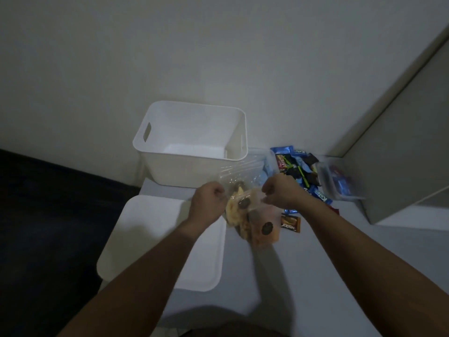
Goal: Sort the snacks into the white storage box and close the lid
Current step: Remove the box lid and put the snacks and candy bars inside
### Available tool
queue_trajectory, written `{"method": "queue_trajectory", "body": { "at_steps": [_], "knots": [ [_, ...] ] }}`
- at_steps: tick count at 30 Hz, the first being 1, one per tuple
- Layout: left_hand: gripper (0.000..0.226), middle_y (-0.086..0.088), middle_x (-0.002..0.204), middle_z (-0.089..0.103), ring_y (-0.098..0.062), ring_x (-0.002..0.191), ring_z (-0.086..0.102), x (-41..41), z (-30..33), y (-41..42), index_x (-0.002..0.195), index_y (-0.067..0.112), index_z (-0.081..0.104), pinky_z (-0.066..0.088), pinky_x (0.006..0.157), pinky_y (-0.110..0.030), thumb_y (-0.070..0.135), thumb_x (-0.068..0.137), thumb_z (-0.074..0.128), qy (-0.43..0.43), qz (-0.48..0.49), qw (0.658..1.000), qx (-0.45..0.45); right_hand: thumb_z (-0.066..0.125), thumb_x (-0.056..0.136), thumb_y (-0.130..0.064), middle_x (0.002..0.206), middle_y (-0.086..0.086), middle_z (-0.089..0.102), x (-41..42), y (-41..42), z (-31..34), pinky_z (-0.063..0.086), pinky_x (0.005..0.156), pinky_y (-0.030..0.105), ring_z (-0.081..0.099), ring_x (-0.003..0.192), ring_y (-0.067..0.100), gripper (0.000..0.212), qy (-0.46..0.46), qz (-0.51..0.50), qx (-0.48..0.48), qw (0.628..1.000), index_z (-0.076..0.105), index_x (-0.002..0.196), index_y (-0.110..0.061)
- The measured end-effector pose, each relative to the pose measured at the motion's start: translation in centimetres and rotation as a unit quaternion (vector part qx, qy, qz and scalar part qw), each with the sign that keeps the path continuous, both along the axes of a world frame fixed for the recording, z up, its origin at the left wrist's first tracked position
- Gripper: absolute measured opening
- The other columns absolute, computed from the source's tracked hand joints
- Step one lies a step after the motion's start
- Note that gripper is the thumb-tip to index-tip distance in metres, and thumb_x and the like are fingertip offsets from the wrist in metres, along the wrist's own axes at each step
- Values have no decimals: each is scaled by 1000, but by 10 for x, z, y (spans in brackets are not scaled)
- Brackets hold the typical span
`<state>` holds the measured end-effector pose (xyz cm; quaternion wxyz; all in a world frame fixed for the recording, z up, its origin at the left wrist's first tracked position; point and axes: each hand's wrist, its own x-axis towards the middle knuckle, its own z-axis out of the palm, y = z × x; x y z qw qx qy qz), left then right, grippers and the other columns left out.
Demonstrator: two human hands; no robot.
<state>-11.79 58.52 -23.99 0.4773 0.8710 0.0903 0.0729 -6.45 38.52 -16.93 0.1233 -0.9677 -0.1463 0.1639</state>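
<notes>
Both hands, the left hand [209, 200] and the right hand [279, 190], pinch the top of a clear bag of snacks [252, 220] hanging lengthwise above the worktop [315, 276], just in front of the open white box [192, 144] at the far edge.

Two bare forearms, no sleeves, left hand [209, 200] and right hand [281, 190] without rings or watch
</notes>
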Motion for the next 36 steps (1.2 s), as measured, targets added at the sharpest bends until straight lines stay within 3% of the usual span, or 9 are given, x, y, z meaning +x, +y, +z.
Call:
{"method": "queue_trajectory", "body": {
  "at_steps": [8, 12, 16, 20, 23, 28, 33, 36],
  "knots": [
    [27, -2, 98, 72, -20, 90, 66, 11, -2, -50, 99, 16, 70, 55, 80, -34, 27, 74, 75, 52, -47, 995, 69, 67, 80, -9, 112, 3, 66, 3, -26, -36, 52, 87, 34, 61, 103, 22, 36, 21, 58, -42, 997, 69, 113, -22],
    [13, -5, 80, 71, -23, 78, 67, 16, 4, -57, 79, 12, 71, 53, 65, -30, 24, 78, 68, 103, -66, 982, 143, 67, 80, -11, 87, 2, 72, 9, -34, -32, 48, 75, 27, 58, 79, 15, 17, 31, 106, -58, 992, 77, 92, -17],
    [7, -3, 72, 68, -21, 71, 64, 25, 36, -56, 67, 12, 68, 46, 59, -28, 16, 70, 64, 146, -121, 969, 157, 71, 83, -18, 95, -3, 72, 19, -44, 4, 52, 90, 31, 63, 89, 10, 15, 63, 122, -34, 990, 75, 97, -16],
    [5, -6, 56, 63, -20, 49, 59, 39, 96, -42, 62, 7, 70, 51, 50, -29, 10, 66, 68, 154, -101, 978, 101, 69, 86, -16, 84, 5, 73, 36, -53, 73, 57, 76, 29, 70, 79, 16, 5, 75, 69, 66, 993, 74, 83, -16],
    [8, -10, 63, 64, -20, 50, 59, 53, 150, -26, 73, 5, 71, 48, 47, -24, 12, 75, 74, 162, -72, 983, 54, 66, 88, -4, 78, 10, 73, 51, -56, 119, 60, 60, 27, 72, 63, 14, 8, 88, 12, 191, 978, 74, 91, -6],
    [16, -12, 62, 56, -24, 51, 58, 87, 214, 2, 73, 1, 62, 50, 45, -26, 10, 81, 71, 118, -20, 993, -3, 62, 91, -4, 88, 16, 71, 81, -34, 163, 61, 58, 32, 74, 70, 22, 12, 50, -15, 294, 954, 68, 101, 1],
    [10, -22, 81, 64, -36, 74, 70, 132, 224, 25, 85, -4, 61, 59, 60, -39, 6, 86, 64, 118, 40, 990, -66, 59, 93, -5, 89, 19, 69, 115, 12, 170, 61, 58, 41, 74, 70, 29, 14, 47, -61, 359, 930, 64, 100, 6],
    [9, -22, 85, 62, -37, 73, 68, 157, 207, 31, 86, -5, 59, 60, 59, -42, 4, 87, 60, 141, 61, 985, -76, 55, 89, 1, 86, 21, 69, 140, 43, 155, 61, 58, 44, 73, 65, 33, 13, 64, -125, 368, 919, 62, 96, 10]
  ]
}}
